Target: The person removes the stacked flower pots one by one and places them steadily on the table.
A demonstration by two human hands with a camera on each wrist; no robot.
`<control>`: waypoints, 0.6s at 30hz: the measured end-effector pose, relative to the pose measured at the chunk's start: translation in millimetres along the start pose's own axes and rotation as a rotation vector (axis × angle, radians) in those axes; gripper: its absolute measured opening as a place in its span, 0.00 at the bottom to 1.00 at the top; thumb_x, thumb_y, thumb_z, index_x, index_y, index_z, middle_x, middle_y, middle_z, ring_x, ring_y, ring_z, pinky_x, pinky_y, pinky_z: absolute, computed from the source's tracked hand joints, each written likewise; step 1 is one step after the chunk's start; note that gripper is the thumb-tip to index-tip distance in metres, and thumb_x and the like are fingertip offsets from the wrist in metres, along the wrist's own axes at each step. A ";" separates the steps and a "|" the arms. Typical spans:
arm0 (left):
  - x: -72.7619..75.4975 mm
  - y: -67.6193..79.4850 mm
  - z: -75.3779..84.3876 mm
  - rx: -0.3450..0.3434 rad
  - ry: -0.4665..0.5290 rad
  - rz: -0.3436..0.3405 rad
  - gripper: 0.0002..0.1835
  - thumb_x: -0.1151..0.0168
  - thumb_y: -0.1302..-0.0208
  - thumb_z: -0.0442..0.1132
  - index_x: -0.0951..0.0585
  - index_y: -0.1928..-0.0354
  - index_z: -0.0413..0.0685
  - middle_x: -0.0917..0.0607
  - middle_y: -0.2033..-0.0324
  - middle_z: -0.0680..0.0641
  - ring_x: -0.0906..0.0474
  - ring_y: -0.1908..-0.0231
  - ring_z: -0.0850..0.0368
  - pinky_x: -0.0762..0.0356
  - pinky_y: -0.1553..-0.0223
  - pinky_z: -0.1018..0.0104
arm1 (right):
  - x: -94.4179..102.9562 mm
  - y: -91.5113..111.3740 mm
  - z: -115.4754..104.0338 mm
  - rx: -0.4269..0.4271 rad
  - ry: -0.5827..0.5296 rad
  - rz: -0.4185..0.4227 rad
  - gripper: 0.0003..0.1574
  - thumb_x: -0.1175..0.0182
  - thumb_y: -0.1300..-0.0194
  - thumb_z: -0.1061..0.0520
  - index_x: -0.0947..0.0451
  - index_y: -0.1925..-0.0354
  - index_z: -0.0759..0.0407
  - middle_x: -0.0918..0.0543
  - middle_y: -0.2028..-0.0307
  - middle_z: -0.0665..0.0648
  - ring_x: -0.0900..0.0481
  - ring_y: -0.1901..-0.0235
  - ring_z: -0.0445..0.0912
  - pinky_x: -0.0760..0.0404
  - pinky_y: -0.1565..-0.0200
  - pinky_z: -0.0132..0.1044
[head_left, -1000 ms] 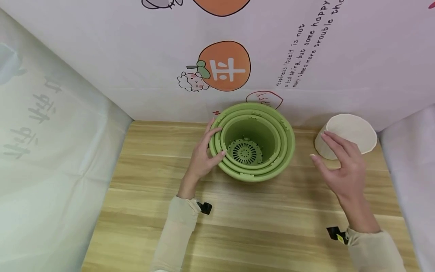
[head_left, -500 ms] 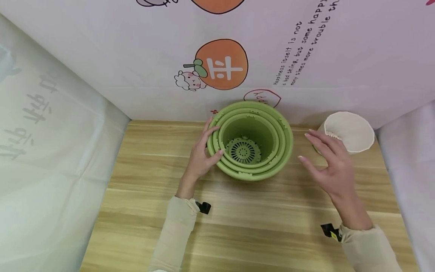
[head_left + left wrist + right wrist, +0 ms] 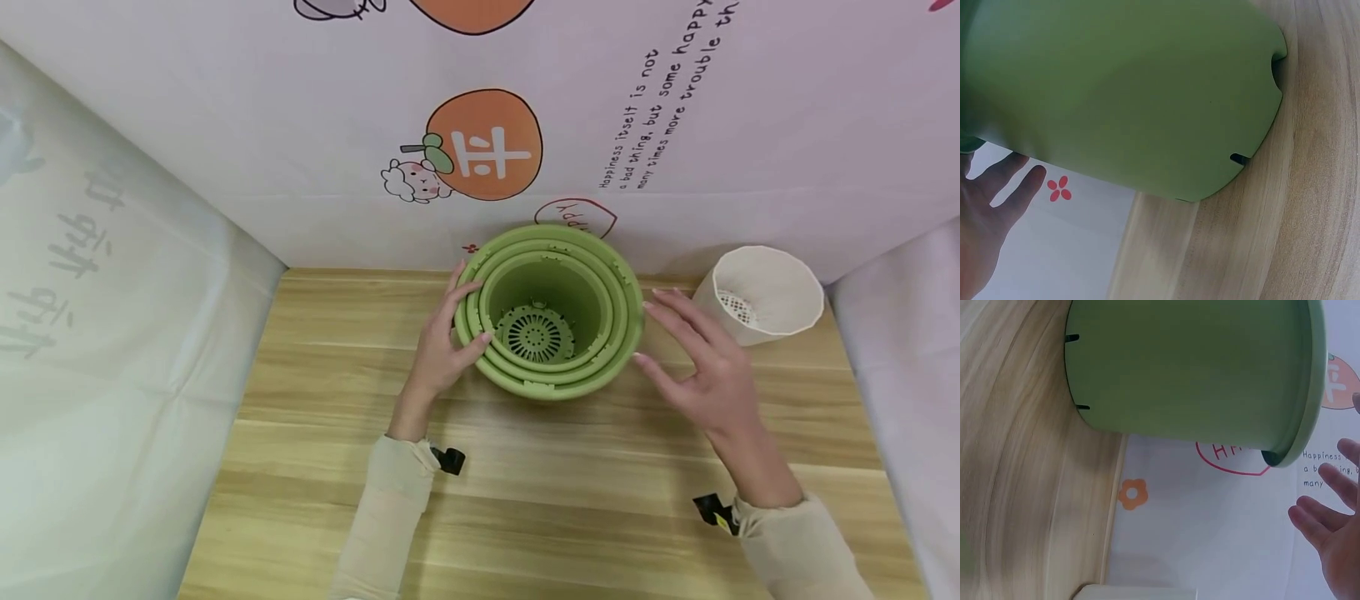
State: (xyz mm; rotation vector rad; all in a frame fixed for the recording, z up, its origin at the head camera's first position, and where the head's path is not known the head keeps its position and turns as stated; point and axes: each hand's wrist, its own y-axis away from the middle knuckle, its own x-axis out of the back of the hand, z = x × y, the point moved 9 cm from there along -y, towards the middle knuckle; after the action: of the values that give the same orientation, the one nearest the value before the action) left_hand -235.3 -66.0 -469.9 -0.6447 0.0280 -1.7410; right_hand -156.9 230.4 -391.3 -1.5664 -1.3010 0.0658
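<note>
Several green plastic flowerpots (image 3: 621, 350) stand upright, nested, with a slotted base (image 3: 537, 333) visible inside the innermost. My left hand (image 3: 442, 346) holds their left rim; thumb and index finger lie over the rim edges, while other fingers extend along the outside below it. In the left wrist view, the outer pot's smooth wall (image 3: 1147, 94) shows notches at its foot. Beside the right rim is my right hand (image 3: 708, 375), fingers spread and holding nothing. The right wrist view shows a gap between that hand (image 3: 1335, 531) and the pot rim (image 3: 1316, 381).
A white pot (image 3: 765, 292) with a perforated base leans tilted at the back right, by the printed cloth wall (image 3: 337, 150). Pale cloth walls also rise left and right of the wooden table (image 3: 555, 508).
My right hand has moved left from in front of the white pot to beside the green rim. The left hand keeps its place on the flowerpots.
</note>
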 end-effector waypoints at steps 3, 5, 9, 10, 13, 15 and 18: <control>0.0 -0.1 -0.3 0.006 0.005 0.000 0.38 0.40 0.42 0.55 0.33 0.30 0.51 0.50 0.22 0.50 0.51 0.25 0.55 0.49 0.30 0.37 | -1.8 -0.4 -2.4 0.016 -0.007 -0.003 0.37 0.37 0.39 0.35 0.17 0.47 0.64 0.18 0.44 0.66 0.24 0.39 0.60 0.30 0.33 0.46; -0.3 0.3 -0.4 0.007 0.013 0.001 0.38 0.40 0.43 0.55 0.33 0.30 0.51 0.50 0.22 0.52 0.51 0.25 0.55 0.49 0.29 0.39 | -2.5 -0.5 -4.3 0.024 -0.006 -0.004 0.38 0.37 0.38 0.34 0.17 0.47 0.65 0.18 0.44 0.66 0.24 0.39 0.60 0.31 0.33 0.47; 0.1 0.7 0.0 -0.005 0.027 0.013 0.37 0.39 0.43 0.52 0.32 0.31 0.48 0.50 0.22 0.50 0.50 0.25 0.53 0.49 0.29 0.40 | -5.7 -1.1 -8.5 0.044 -0.006 -0.014 0.38 0.39 0.37 0.33 0.17 0.48 0.65 0.18 0.45 0.67 0.25 0.39 0.61 0.30 0.33 0.49; 0.4 0.8 1.0 -0.010 0.028 0.017 0.37 0.39 0.43 0.51 0.32 0.31 0.47 0.49 0.22 0.48 0.50 0.25 0.52 0.49 0.28 0.40 | -7.0 -1.1 -9.2 0.048 -0.007 -0.020 0.38 0.39 0.37 0.33 0.17 0.48 0.65 0.18 0.45 0.67 0.25 0.39 0.61 0.30 0.33 0.50; 2.6 0.6 10.7 -0.020 0.042 0.024 0.36 0.38 0.43 0.46 0.31 0.33 0.41 0.48 0.23 0.42 0.49 0.25 0.47 0.48 0.29 0.39 | -11.4 -1.8 -10.7 0.059 -0.015 -0.041 0.38 0.38 0.37 0.34 0.17 0.48 0.65 0.19 0.45 0.67 0.26 0.39 0.63 0.31 0.33 0.53; 4.5 0.0 21.6 -0.022 0.057 0.022 0.35 0.38 0.44 0.42 0.31 0.34 0.37 0.48 0.23 0.38 0.49 0.25 0.43 0.49 0.29 0.38 | -14.5 -3.0 -11.9 0.068 -0.021 -0.059 0.37 0.37 0.38 0.34 0.17 0.47 0.64 0.19 0.44 0.67 0.26 0.38 0.64 0.32 0.33 0.54; 7.2 -0.8 37.6 -0.012 0.074 0.014 0.34 0.39 0.44 0.37 0.32 0.35 0.32 0.47 0.24 0.37 0.49 0.26 0.39 0.49 0.29 0.38 | -20.1 -4.1 -12.6 0.071 -0.009 -0.094 0.37 0.37 0.38 0.34 0.18 0.46 0.62 0.21 0.41 0.66 0.30 0.36 0.65 0.34 0.32 0.56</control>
State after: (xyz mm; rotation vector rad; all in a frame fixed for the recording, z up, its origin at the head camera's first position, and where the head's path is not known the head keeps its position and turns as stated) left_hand -220.7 -60.5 -434.9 -0.5876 0.0940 -1.7518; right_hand -160.3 206.7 -393.4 -1.4439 -1.3633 0.0593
